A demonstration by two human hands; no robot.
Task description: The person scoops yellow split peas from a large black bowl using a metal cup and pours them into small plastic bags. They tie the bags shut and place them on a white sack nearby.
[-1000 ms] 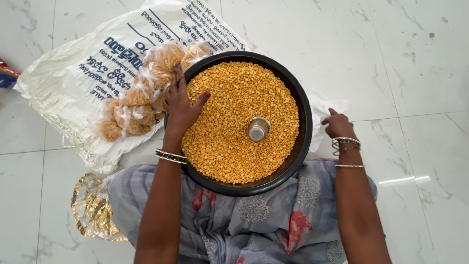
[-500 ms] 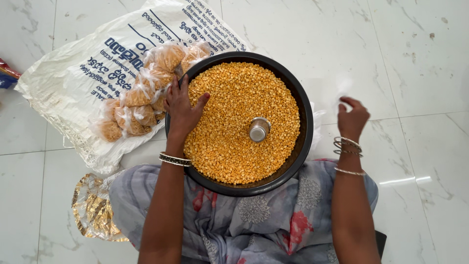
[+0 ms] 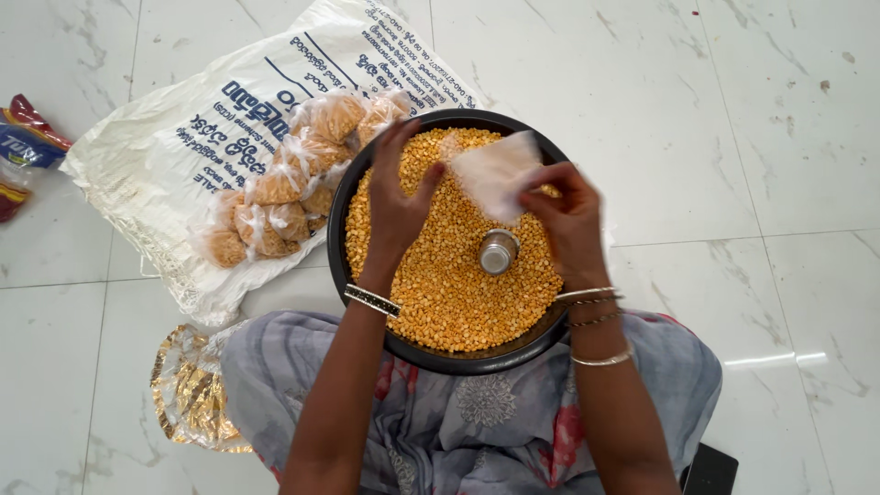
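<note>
A wide black pan (image 3: 353,174) rests on my lap, filled with yellow split lentils (image 3: 440,275). A small steel cup (image 3: 498,251) stands in the lentils. My right hand (image 3: 566,220) holds a small clear plastic bag (image 3: 495,172) above the pan. My left hand (image 3: 396,202) is raised over the lentils with its fingers at the bag's left edge; whether it grips the bag I cannot tell.
Several small filled lentil packets (image 3: 284,183) lie on a large white printed sack (image 3: 183,147) left of the pan. A gold foil wrapper (image 3: 188,390) lies on the white tile floor by my left knee. A red and blue packet (image 3: 23,151) sits at the far left edge.
My right hand came in from the floor at the right, carrying a clear plastic bag over the pan. My left hand lifted off the lentils toward the bag.
</note>
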